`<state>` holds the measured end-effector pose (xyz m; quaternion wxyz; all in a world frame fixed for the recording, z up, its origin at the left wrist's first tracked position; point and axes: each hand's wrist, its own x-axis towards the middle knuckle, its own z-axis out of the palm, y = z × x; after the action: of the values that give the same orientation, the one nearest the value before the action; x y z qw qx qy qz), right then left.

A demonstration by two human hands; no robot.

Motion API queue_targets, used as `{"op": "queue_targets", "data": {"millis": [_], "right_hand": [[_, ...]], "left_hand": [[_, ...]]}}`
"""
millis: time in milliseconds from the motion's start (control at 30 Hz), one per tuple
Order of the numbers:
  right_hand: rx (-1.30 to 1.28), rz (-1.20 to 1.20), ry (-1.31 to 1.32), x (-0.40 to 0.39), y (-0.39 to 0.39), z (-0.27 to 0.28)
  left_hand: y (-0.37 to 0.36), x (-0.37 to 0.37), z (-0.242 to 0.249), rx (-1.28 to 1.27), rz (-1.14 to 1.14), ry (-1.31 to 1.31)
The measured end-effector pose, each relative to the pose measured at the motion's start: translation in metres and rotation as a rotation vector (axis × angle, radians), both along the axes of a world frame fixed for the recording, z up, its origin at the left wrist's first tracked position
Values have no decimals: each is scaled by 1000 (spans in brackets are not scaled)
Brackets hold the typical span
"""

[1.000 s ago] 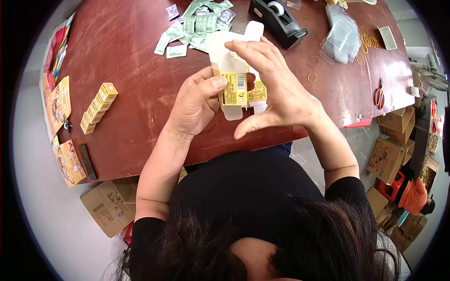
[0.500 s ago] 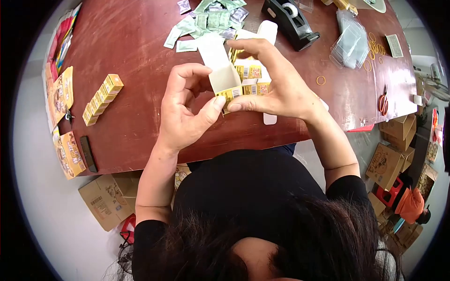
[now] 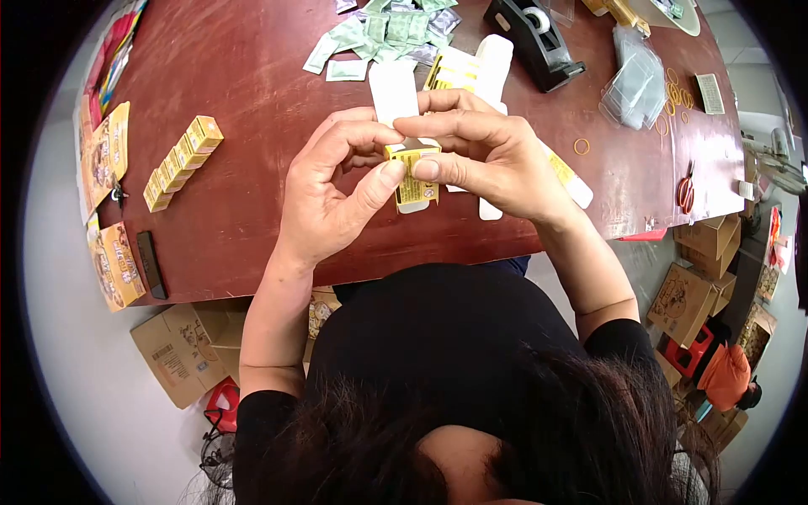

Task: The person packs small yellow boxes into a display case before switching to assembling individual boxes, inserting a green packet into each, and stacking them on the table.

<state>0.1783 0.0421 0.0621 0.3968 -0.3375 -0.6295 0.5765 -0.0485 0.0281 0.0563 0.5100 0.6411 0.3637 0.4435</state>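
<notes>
Head cam: L hand [image 3: 324, 185] & R hand [image 3: 497, 160] part-curled, both gripping sm. yellow box [image 3: 416, 192].

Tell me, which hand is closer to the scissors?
The right hand. It is off to the left of the scissors; the left hand is farther left, on the yellow box's left side.

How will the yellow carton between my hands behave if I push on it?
The yellow carton is probably light, looking like thin card. It may squash easily, since its top is open and a flap sticks out below.
</notes>
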Motion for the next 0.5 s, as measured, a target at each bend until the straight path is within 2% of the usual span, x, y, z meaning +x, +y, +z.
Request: {"op": "queue_targets", "data": {"millis": [133,200,233,300,367,433,500], "right_hand": [[96,-23,26,-4,3,0],[205,-3,15,-7,8,1],[206,2,17,-11,8,1],[119,-27,269,-19,7,1],[136,13,249,-16,9,3],[208,44,-28,-14,12,8],[123,-4,-2,-24,8,16]], "left_hand": [[-6,-2,1,28,-7,-17],[-10,3,6,-143,64,-214],[-10,3,7,-142,69,-213],[-9,2,7,-149,55,-227],[-11,2,5,-146,64,-218],[-13,1,4,-144,64,-210],[-14,0,6,-187,83,-159]]}}
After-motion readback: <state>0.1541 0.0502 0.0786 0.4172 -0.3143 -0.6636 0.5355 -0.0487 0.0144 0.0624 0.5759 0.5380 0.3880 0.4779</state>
